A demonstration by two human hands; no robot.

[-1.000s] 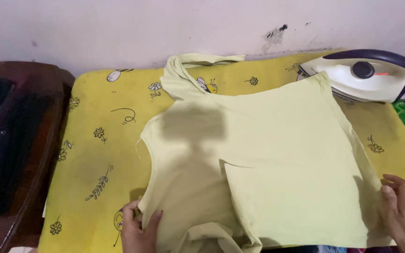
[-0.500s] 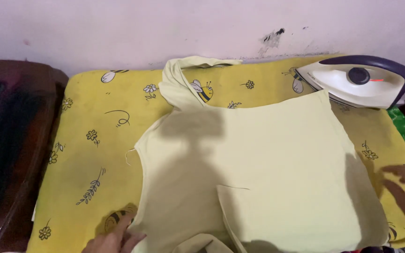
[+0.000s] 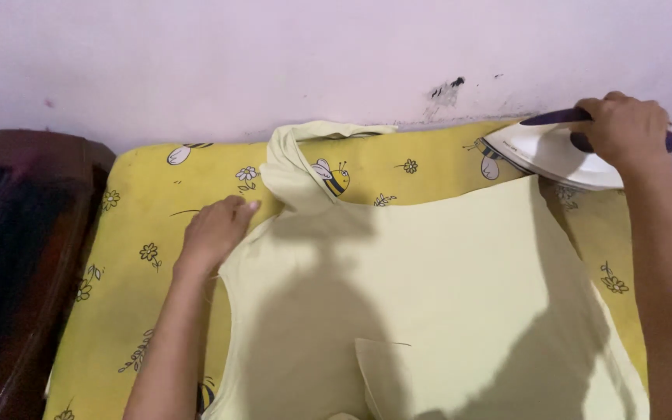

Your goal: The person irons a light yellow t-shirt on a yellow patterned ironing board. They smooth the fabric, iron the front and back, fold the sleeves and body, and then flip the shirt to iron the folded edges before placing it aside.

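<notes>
Garment (image 3: 445, 295), pale yellow, lies flat on yellow printed surface (image 3: 141, 194). Left hand (image 3: 215, 229) presses its left edge, fingers together. Right hand (image 3: 624, 124), fingers wrapped around iron (image 3: 542, 152) handle, at garment's far right corner.

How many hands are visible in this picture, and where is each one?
2. The left hand lies flat at the pale yellow garment's left shoulder edge. The right hand grips the iron's dark handle at the upper right.
</notes>
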